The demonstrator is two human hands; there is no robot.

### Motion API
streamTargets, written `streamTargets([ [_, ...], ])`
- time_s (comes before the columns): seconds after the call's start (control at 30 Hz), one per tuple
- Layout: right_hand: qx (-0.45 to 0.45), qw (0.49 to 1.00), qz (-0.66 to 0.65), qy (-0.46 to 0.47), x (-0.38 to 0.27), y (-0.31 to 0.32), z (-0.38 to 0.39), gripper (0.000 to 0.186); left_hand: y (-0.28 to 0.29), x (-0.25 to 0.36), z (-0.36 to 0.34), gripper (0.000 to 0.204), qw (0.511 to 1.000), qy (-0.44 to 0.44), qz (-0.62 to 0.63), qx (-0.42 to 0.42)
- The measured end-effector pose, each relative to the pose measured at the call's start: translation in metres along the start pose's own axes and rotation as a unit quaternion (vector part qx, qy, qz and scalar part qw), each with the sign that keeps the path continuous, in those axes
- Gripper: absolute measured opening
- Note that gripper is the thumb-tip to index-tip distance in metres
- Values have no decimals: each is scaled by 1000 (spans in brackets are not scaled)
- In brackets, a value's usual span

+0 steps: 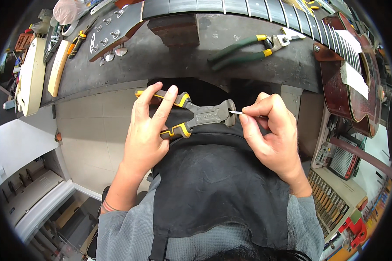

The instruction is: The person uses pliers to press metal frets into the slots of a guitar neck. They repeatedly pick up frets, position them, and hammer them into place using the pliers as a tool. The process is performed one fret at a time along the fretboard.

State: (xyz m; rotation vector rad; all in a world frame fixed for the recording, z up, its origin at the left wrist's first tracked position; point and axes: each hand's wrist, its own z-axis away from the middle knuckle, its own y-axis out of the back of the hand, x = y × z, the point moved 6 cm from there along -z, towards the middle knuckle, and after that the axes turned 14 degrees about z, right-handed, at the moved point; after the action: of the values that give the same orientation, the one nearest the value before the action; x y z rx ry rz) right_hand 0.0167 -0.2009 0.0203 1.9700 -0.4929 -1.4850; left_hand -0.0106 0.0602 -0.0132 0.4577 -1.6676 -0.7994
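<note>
My left hand (146, 124) is wrapped around the yellow-and-black handles of a pair of end nippers (207, 115), with two fingers stretched over the upper handle. The broad grey jaws point right, in front of my black apron (217, 178). Pinched between the thumb and index finger of my right hand (272, 128) is a short piece of fret wire (235, 112), thin and silvery. Its left end reaches the jaws; whether they grip it is too small to tell. Beyond my hands, a guitar neck (204, 6) lies across the dark workbench (130, 71).
A block (172, 31) stands under the neck near the headstock (113, 32). Green-handled cutters (250, 51) lie on the bench. The dark red guitar body (346, 102) overhangs at right. Orange-handled pliers (77, 45), a wooden strip (59, 67) and a cream guitar body (32, 80) are at left.
</note>
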Motion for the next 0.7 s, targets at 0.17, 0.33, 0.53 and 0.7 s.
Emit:
streamTargets([
  [0.17,-22,1000,17,9,-1,-4,-1,20,5,4,-1,104,1000,-7,-23,7],
  [0.33,-37,999,25,10,0,-7,0,20,8,5,-1,104,999,-13,-35,12],
  [0.53,-44,999,10,15,4,-12,1,22,9,3,-2,105,998,-34,-49,16],
  [0.7,-63,998,6,14,5,-17,-2,18,9,-1,-1,100,999,23,-37,7],
])
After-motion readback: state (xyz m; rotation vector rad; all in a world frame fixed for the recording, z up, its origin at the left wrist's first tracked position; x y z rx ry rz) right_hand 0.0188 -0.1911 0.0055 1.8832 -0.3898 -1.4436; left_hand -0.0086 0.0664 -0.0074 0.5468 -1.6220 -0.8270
